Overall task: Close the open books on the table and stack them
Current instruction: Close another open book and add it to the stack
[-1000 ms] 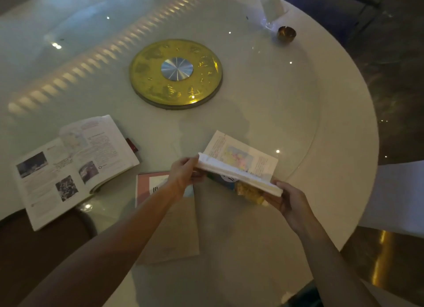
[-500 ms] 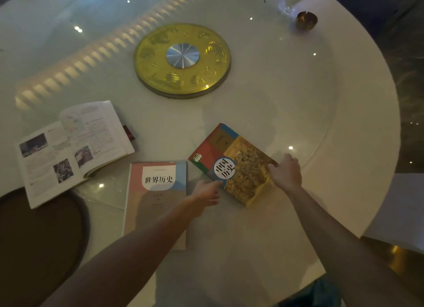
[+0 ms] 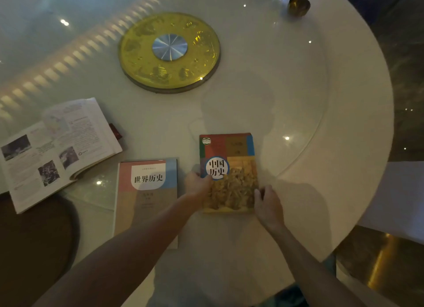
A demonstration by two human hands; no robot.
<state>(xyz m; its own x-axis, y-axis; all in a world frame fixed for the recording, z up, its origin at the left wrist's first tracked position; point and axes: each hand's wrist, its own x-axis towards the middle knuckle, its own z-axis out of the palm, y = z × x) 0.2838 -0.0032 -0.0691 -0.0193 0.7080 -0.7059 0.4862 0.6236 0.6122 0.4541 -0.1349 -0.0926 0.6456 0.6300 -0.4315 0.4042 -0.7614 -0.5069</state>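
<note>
Now both hands, left hand [image 3: 198,186] and right hand [image 3: 267,204], grasp closed book [image 3: 228,171]; second closed book [image 3: 146,199] beside, open book [image 3: 57,150] further left

Two closed books [image 3: 228,155] [image 3: 146,192] side by side; third [image 3: 57,150] open, left

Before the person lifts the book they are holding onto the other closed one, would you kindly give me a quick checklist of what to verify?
1. Held book closed: the China history book lies flat, cover up. Ok.
2. Both hands on it: left hand at its left edge, right hand at its lower right corner. Ok.
3. Firm grasp: whether the fingers wrap under the edges, cannot tell.
4. Target closed and unobstructed: the world history book lies closed; only the left forearm crosses its lower corner. Ok.
5. All books closed: the open book on the left is still open. Not ok.
</note>
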